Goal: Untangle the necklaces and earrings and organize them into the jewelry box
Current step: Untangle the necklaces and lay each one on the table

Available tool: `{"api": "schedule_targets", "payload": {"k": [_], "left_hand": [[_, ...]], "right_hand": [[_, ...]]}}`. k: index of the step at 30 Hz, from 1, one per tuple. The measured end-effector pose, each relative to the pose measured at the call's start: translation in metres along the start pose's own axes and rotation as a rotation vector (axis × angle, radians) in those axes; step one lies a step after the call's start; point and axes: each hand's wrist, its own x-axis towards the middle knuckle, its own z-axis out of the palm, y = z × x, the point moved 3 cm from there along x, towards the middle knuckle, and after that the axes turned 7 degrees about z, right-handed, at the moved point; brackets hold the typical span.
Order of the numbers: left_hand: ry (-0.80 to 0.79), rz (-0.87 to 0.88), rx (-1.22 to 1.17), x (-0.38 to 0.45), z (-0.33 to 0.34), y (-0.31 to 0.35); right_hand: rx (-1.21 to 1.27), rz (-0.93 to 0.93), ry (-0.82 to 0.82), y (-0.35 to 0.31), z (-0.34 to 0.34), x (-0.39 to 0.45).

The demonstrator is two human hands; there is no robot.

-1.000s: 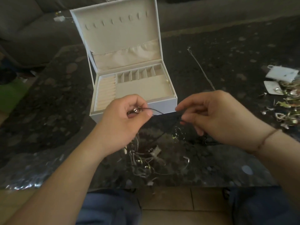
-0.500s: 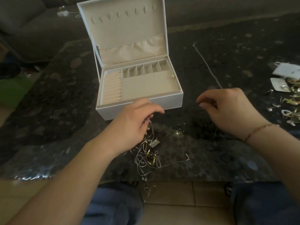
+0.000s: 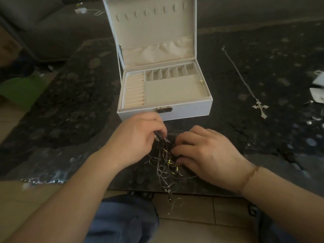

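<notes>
A tangle of thin necklaces and chains (image 3: 166, 165) lies at the near edge of the dark table, part of it hanging over the edge. My left hand (image 3: 138, 137) pinches strands at the top of the tangle. My right hand (image 3: 203, 153) has its fingers curled into the tangle from the right. The white jewelry box (image 3: 164, 95) stands open just behind my hands, lid upright, beige compartments showing. A silver cross necklace (image 3: 259, 106) lies stretched out on the table to the right of the box.
Small earrings and white cards (image 3: 317, 95) are scattered at the right edge of the dark speckled table (image 3: 70, 111). A grey sofa (image 3: 43, 23) stands behind. A green object (image 3: 21, 90) sits on the floor at left. My knees are below the table edge.
Both hands came down from in front of the box to the tangle on the table. The right hand moved left onto the pile. The view shifted, showing the cross necklace.
</notes>
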Motion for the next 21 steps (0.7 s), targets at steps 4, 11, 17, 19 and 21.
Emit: {"api": "schedule_targets", "payload": {"k": [4,11,17,19,21], "left_hand": [[-0.051,-0.012,0.008,-0.002,-0.001,-0.003],[-0.044,-0.078,-0.023,-0.001,-0.004,-0.006],[0.043,-0.092,-0.081,0.001,-0.001,-0.002],[0.011,-0.107,-0.064,0.0,0.002,-0.003],[-0.026,-0.112,-0.052,0.0,0.004,-0.004]], "right_hand": [[0.038,0.06,0.001,0.017,0.001,0.001],[1.059,0.481,0.073,0.043,-0.049,-0.004],[1.574,0.503,0.258,0.06,-0.079,-0.015],[1.591,0.442,0.302,0.064,-0.087,-0.016],[1.651,0.401,0.337,0.068,-0.096,-0.019]]}}
